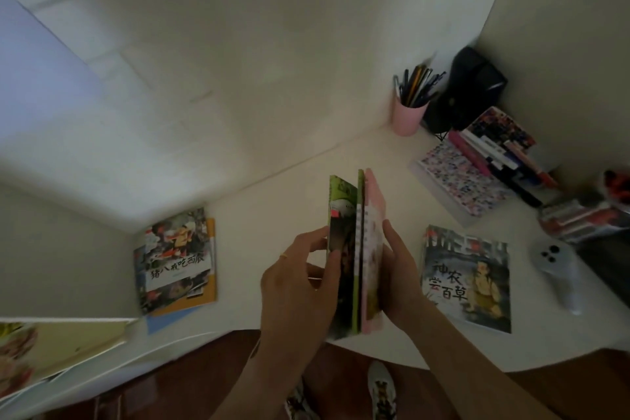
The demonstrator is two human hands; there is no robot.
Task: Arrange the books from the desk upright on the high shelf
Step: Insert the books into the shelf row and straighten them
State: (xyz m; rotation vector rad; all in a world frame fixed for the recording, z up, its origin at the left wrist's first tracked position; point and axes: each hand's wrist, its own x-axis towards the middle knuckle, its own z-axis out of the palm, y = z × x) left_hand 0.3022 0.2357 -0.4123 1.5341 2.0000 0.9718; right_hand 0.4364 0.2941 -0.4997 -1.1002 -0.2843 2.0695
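Pink cup (407, 118) crammed with pens (417, 85), left hand (296, 286) and right hand (399, 269) grip pinching upright books (358, 249)

Held books (354, 249) between two desk (272, 215) stacks

Three thin books (356, 249) stand pressed between two hands; one picture book (467, 278) lies at three o'clock, one pink pen cup (407, 116) at one o'clock.

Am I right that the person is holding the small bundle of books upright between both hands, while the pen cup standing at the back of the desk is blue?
Not quite: the pen cup is pink, not blue, as the head view shows. The rest holds: the left hand and right hand hold the bundle of books upright above the desk.
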